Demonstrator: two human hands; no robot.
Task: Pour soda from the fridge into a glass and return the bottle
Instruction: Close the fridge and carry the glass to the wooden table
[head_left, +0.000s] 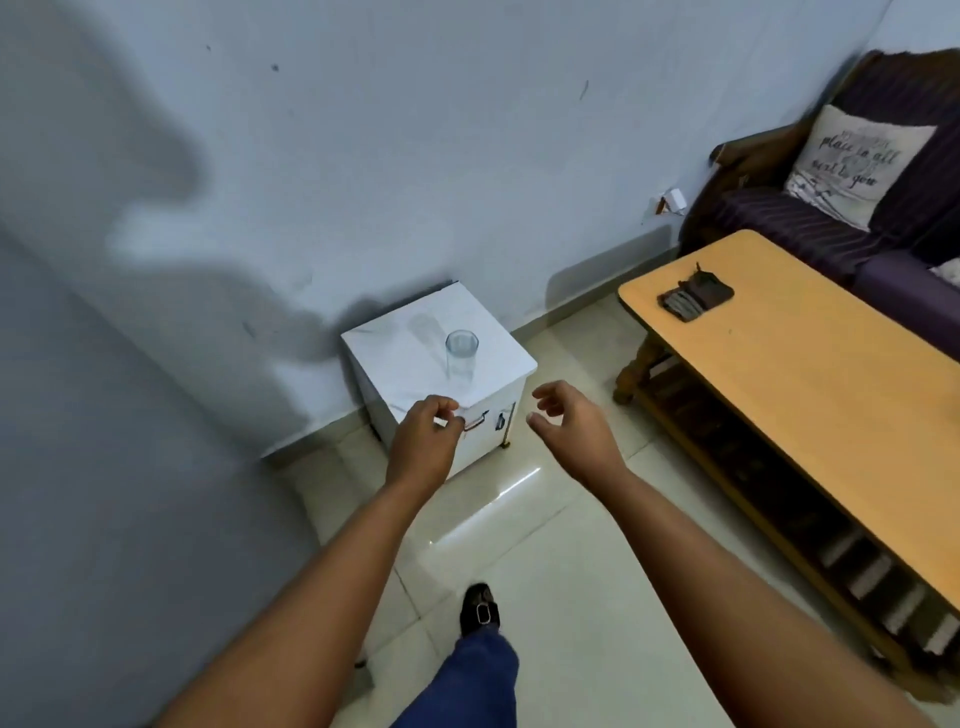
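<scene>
- Glass (461, 358): empty, upright, on top of the small white fridge (415, 364), toward its front-right part. No soda bottle in view; I assume it's inside.
- Fridge sits on the floor against the wall (363, 156), door handle (477, 420) on the front face just under the top edge.
- My left hand (427, 431): fingers curled loosely together, holding nothing, right at the front top edge beside the handle. Can't tell if it's touching.
- My right hand (570, 426): fingers spread apart, empty, hovering right of the fridge, clear of everything.
- Step, as I read it: opening the door. Nothing poured yet.
- Risk 1: a sharp pull on the door jolts the box and the tall, light glass tips. The glass is near the front edge, so it falls to the tiled floor (545, 571).
- Risk 2: my left forearm sweeping over the top clips the glass.
- Risk 3: the light fridge slides instead of the door opening; I'd steady it with the right hand.
- Wooden worktop (779, 374) with a dark wallet (695, 297) is well apart, right side. Not relevant.
</scene>
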